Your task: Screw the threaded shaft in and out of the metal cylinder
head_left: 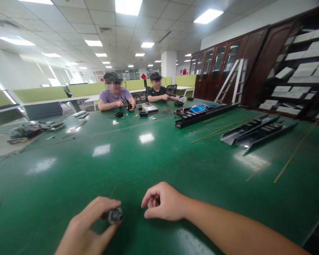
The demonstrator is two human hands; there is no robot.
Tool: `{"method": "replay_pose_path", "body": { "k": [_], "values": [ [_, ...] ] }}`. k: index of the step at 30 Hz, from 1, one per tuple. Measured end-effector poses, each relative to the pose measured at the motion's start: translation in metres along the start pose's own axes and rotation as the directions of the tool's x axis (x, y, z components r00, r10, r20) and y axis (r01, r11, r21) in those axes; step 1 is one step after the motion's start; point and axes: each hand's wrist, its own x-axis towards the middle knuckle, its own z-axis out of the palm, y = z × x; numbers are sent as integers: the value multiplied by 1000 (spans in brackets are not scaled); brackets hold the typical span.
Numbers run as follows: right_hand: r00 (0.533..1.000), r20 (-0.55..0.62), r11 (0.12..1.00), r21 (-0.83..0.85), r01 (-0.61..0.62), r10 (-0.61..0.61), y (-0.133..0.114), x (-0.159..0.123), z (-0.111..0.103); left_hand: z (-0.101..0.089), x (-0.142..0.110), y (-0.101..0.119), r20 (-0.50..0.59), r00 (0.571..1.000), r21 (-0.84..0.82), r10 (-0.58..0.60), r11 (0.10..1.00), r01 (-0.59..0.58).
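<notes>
At the lower left, my left hand (91, 221) grips a small dark cylindrical part (115, 215) between thumb and fingers. Its round end, with a grey metallic centre, faces right; its exact kind is unclear. A short gap to the right is my right hand (166, 202), fingers curled and thumb apart from them, with nothing visible between. Both hands are over the near part of the green tabletop (127, 170).
Black metal channels (263, 132) and thin brass-coloured rods (292, 156) lie at the right. A pile of cables and parts (35, 130) is at the left. Across the table sit two people (115, 95) handling tools, with small black boxes (118, 114) near them.
</notes>
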Motion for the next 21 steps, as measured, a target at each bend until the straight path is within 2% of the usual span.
{"method": "replay_pose_path", "body": {
  "k": [3, 6, 9, 12, 16, 21],
  "values": [
    [995, -87, 993, -109, 48, -57, 5, 2, 1, 35, 16, 17, 118, 989, -107, 91, 991, -79],
    [988, -57, 963, -239, 127, -144, 5, 0, 3, 55, 12, 22, 123, 983, -141, 134, 983, -116],
    [983, -32, 918, -363, 159, -183, 1, -3, 3, 60, -1, 16, 115, 985, -105, 131, 987, -119],
    [975, -14, 889, -412, 198, -224, -3, -4, 2, 61, -9, 9, 62, 996, -42, 63, 997, -61],
    [967, -6, 888, -398, 232, -255, -3, -4, 4, 63, -7, 8, 66, 998, -87, -11, 996, 17],
    [959, -10, 893, -366, 261, -284, -5, -6, 7, 64, -6, 10, 88, 996, -125, -18, 992, 29]
  ]
}}
